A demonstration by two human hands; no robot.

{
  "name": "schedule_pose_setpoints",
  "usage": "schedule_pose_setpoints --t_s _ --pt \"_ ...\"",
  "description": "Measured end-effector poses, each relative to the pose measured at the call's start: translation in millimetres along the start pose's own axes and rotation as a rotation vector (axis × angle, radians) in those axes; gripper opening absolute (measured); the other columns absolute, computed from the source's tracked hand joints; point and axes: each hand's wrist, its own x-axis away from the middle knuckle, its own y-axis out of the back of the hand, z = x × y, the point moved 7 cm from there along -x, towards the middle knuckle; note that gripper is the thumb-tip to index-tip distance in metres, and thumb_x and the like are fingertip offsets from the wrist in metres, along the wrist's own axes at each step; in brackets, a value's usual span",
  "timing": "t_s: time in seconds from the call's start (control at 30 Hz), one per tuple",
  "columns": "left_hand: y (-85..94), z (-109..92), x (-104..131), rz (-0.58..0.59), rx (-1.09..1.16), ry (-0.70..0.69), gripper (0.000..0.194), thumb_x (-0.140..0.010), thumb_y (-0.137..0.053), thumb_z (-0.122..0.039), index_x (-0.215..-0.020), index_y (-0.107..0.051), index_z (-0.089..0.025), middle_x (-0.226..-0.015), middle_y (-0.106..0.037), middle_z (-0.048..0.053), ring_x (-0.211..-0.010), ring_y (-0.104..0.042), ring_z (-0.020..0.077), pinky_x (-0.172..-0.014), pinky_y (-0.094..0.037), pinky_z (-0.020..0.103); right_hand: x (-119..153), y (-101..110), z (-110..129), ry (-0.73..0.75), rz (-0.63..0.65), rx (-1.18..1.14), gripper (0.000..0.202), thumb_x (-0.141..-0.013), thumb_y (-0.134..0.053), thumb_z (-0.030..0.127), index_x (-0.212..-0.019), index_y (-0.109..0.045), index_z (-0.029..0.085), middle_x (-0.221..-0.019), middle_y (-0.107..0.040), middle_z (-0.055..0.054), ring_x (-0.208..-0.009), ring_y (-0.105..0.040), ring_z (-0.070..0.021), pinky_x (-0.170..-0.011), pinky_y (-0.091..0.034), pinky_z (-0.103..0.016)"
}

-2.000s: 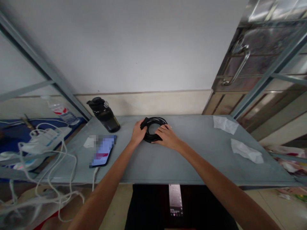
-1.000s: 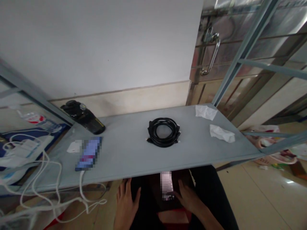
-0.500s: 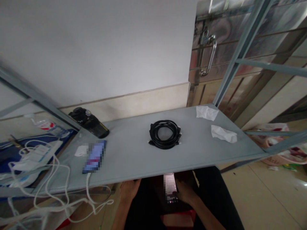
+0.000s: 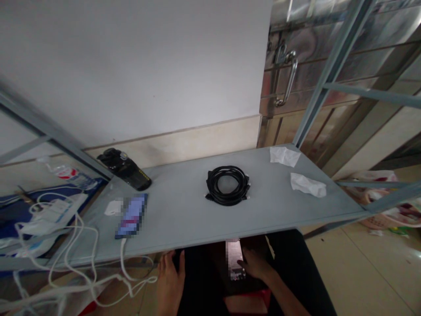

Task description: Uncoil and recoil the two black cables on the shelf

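Observation:
My right hand point(image 4: 257, 265) grips a lit phone point(image 4: 235, 259) below the table's front edge, with the thumb on its lower screen. The screen is blurred out. Left of it, my left hand point(image 4: 171, 273) lies by my dark-clothed leg, thumb and fingers apart, holding nothing. On the grey tabletop point(image 4: 184, 219), beyond both hands, rests a coiled black cable point(image 4: 213, 193) with its plugs on the outside. A second phone point(image 4: 130, 218), its screen also blurred, lies at the left with a white cable point(image 4: 123, 259) running off the front edge.
A black bottle point(image 4: 126, 170) and a small white item point(image 4: 112, 208) are at the table's left. Two crumpled tissues point(image 4: 284, 156) lie at the right. Tangled white cords point(image 4: 67, 267) hang at front left. Grey metal posts point(image 4: 315, 109) frame the table; a pink basket point(image 4: 394, 217) stands on the floor.
My left hand has come back from under the table edge, and its fingers now show, spread apart. The right hand keeps hold of the phone. The view has shifted slightly.

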Motion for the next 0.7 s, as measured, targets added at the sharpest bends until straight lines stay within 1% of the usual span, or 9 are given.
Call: schedule_pose_setpoints --t_s 0.07,0.2,0.33,0.4,0.47,0.53,0.6,0.67,0.7 --pt "6.8 -9 6 -0.021 0.069 0.010 0.043 -0.115 -0.047 -0.056 -0.113 -0.075 -0.024 -0.103 -0.078 0.013 -0.096 -0.080 0.0356 -0.087 -0.069 0.052 -1 0 1 0.007 0.013 0.009 0.045 -0.106 -0.068 0.034 -0.148 -0.073 0.019 -0.145 -0.078 -0.019 -0.139 -0.075 -0.0347 -0.114 -0.053 -0.041" --pt "20.3 -31 14 -0.059 0.086 -0.074 0.042 -0.118 -0.047 -0.055 -0.108 -0.075 -0.026 -0.099 -0.082 0.011 -0.088 -0.082 0.0325 -0.077 -0.068 0.046 -1 1 4 -0.002 0.010 0.015 0.045 -0.109 -0.065 0.036 -0.149 -0.071 0.018 -0.144 -0.079 -0.021 -0.137 -0.075 -0.0353 -0.112 -0.054 -0.042" --pt "36.7 -55 3 -0.083 0.143 -0.159 0.035 -0.119 -0.050 -0.046 -0.109 -0.078 -0.026 -0.101 -0.083 0.009 -0.089 -0.083 0.0300 -0.076 -0.070 0.045 -2 3 6 -0.022 -0.010 0.022 0.043 -0.112 -0.060 0.036 -0.148 -0.072 0.016 -0.139 -0.081 -0.023 -0.131 -0.079 -0.0351 -0.106 -0.056 -0.041" --pt "45.5 -77 -5 -0.044 0.262 -0.235 0.027 -0.118 -0.054 -0.036 -0.114 -0.079 -0.027 -0.107 -0.083 0.008 -0.095 -0.084 0.0271 -0.083 -0.072 0.042 -4 7 6 -0.044 -0.029 0.026 0.041 -0.114 -0.056 0.038 -0.142 -0.074 0.014 -0.132 -0.083 -0.024 -0.126 -0.081 -0.0362 -0.103 -0.057 -0.041" --pt "57.6 -106 -15 -0.014 0.389 -0.330 0.023 -0.116 -0.058 -0.024 -0.123 -0.079 -0.029 -0.111 -0.082 0.008 -0.100 -0.083 0.0242 -0.088 -0.072 0.037 -7 13 7 -0.066 -0.064 0.025 0.039 -0.115 -0.055 0.040 -0.138 -0.075 0.015 -0.128 -0.083 -0.024 -0.123 -0.082 -0.0360 -0.101 -0.058 -0.040" --pt "72.4 -138 -31 -0.029 0.475 -0.408 0.028 -0.112 -0.061 -0.015 -0.131 -0.077 -0.029 -0.115 -0.081 0.008 -0.104 -0.082 0.0230 -0.091 -0.071 0.035 -10 21 9 -0.074 -0.109 0.016 0.038 -0.116 -0.054 0.042 -0.136 -0.075 0.017 -0.129 -0.083 -0.022 -0.125 -0.081 -0.0343 -0.101 -0.057 -0.037" --pt "85.0 -167 -56 -0.073 0.517 -0.465 0.034 -0.109 -0.064 -0.009 -0.134 -0.075 -0.030 -0.117 -0.080 0.008 -0.110 -0.080 0.0232 -0.097 -0.070 0.036 -13 28 12 -0.069 -0.144 0.004 0.038 -0.118 -0.050 0.043 -0.135 -0.075 0.019 -0.131 -0.084 -0.020 -0.127 -0.080 -0.0327 -0.102 -0.055 -0.035" --pt "87.7 -189 -92 -0.086 0.543 -0.480 0.036 -0.110 -0.065 -0.010 -0.139 -0.072 -0.029 -0.122 -0.078 0.009 -0.117 -0.077 0.0253 -0.102 -0.069 0.041 -15 32 15 -0.058 -0.159 -0.008 0.040 -0.119 -0.046 0.042 -0.133 -0.076 0.020 -0.131 -0.084 -0.019 -0.126 -0.080 -0.0320 -0.099 -0.054 -0.033" --pt "84.5 -197 -112 -0.084 0.527 -0.470 0.038 -0.111 -0.067 -0.014 -0.146 -0.068 -0.029 -0.132 -0.075 0.012 -0.125 -0.074 0.0279 -0.108 -0.067 0.047 -15 33 17 -0.051 -0.161 -0.014 0.040 -0.120 -0.044 0.042 -0.132 -0.076 0.020 -0.130 -0.084 -0.018 -0.125 -0.081 -0.0318 -0.097 -0.054 -0.033"
